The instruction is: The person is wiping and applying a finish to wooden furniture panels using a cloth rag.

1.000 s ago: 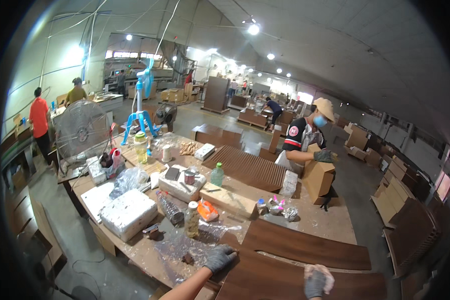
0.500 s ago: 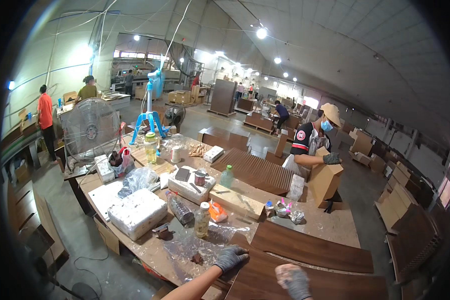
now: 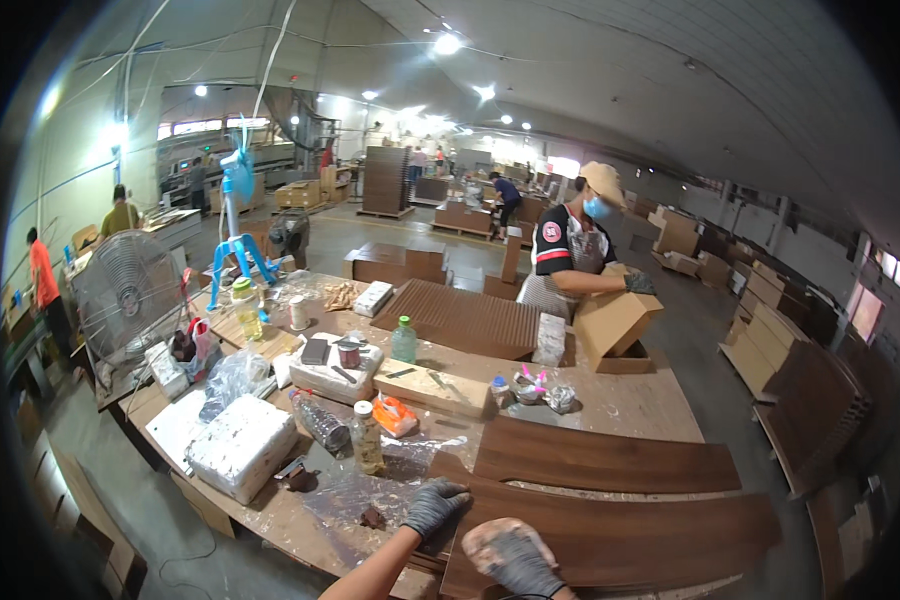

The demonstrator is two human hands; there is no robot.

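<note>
My left hand point(image 3: 435, 505), in a dark grey glove, lies with fingers spread on the left end of a long dark brown wood panel point(image 3: 650, 540) on the workbench. My right hand point(image 3: 510, 555), also gloved, sits curled on the same panel just right of the left one. A tan patch shows on top of it, and I cannot tell whether that is a pad or part of the glove. A second dark panel point(image 3: 610, 460) lies just behind.
The bench point(image 3: 630, 400) carries plastic bottles point(image 3: 367, 438), a white foam block point(image 3: 240, 445), a wood block point(image 3: 432, 388), an orange packet point(image 3: 395, 415) and clear plastic film. Across it a person in a cap handles a cardboard box point(image 3: 615, 320). A fan point(image 3: 125, 295) stands left; panel stacks stand right.
My right hand has slid left along the panel, closer to my left hand, which stays near the panel's end. The view has tilted slightly.
</note>
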